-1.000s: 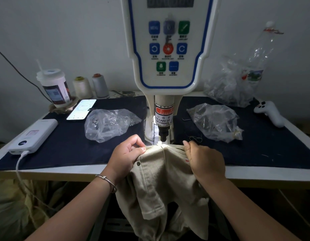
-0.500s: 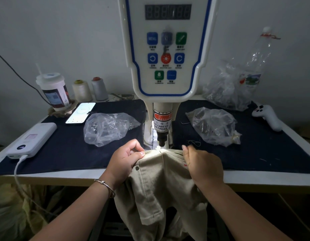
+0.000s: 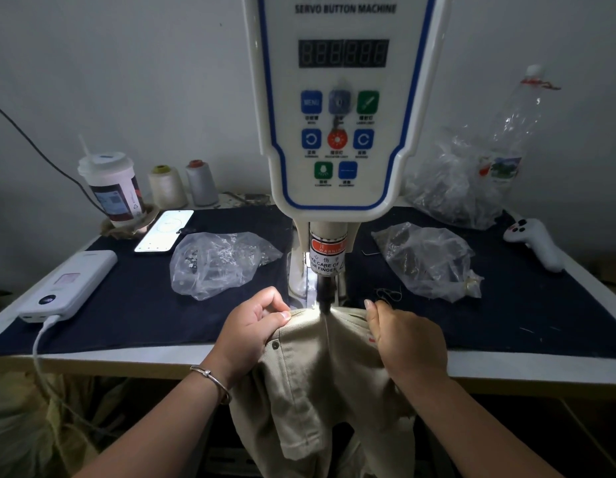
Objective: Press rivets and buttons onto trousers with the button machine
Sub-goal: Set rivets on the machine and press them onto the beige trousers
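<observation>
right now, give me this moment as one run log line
step: waistband under press | left hand: pinches trousers | right hand: grips trousers | press head: on the lit waistband | rivet: already set by left hand

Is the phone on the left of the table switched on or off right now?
On. The phone lies flat beside the cup, and its screen glows white with a faint circular graphic.

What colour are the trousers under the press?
Beige trousers, clearest in the head view.
</observation>
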`<state>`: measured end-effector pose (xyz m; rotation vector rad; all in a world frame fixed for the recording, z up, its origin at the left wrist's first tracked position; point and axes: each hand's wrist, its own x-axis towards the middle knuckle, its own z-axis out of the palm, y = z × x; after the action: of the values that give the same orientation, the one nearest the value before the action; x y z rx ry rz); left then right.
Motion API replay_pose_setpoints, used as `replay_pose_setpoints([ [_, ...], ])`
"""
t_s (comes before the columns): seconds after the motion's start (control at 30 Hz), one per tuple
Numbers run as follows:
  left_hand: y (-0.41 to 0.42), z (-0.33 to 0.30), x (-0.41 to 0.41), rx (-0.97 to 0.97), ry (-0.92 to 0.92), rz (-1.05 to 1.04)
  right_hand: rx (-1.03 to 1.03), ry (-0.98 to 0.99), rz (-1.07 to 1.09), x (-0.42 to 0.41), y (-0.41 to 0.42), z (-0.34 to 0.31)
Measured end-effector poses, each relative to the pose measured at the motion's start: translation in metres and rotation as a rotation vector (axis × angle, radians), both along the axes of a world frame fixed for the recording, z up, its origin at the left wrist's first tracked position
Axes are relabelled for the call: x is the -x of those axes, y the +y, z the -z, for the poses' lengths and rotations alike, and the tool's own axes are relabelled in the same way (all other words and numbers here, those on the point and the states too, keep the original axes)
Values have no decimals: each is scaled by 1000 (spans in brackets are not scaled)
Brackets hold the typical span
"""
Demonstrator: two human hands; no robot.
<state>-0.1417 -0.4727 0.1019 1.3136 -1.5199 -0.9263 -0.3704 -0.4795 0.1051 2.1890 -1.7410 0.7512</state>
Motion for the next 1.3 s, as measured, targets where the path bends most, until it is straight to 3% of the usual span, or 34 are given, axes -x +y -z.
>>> replay_pose_setpoints([
  [0.47,2,-1,2,24,-33,-35,43,-99,-15,2,2,4],
  [0.57,1,-2,5,40,-99,-59,-40,-229,24,2,2,-3],
  [0.7,5,-18,4,112,-177,-57,-101,-578,-64,-3,12,-38],
  [0.83,12,-28,-3,175,-144,-48,-408,-968,-37,-11,28,-66],
  [0.9,15,-30,-5,158,-151,-70,-741,-1281,-22,-11,35,-77],
  [0.97,21,-34,-11,105,-77,-80,-1040,-1406,-128,-11,41,-80],
  [1.07,38,-46,-27,-40,139,41,-1282,-1420,-436,-4,47,-69],
  [1.13,51,-54,-38,-142,208,96,-1358,-1286,-595,7,53,-65],
  [1.3,75,-77,-56,-359,284,231,-1325,-1181,-725,32,59,-71],
])
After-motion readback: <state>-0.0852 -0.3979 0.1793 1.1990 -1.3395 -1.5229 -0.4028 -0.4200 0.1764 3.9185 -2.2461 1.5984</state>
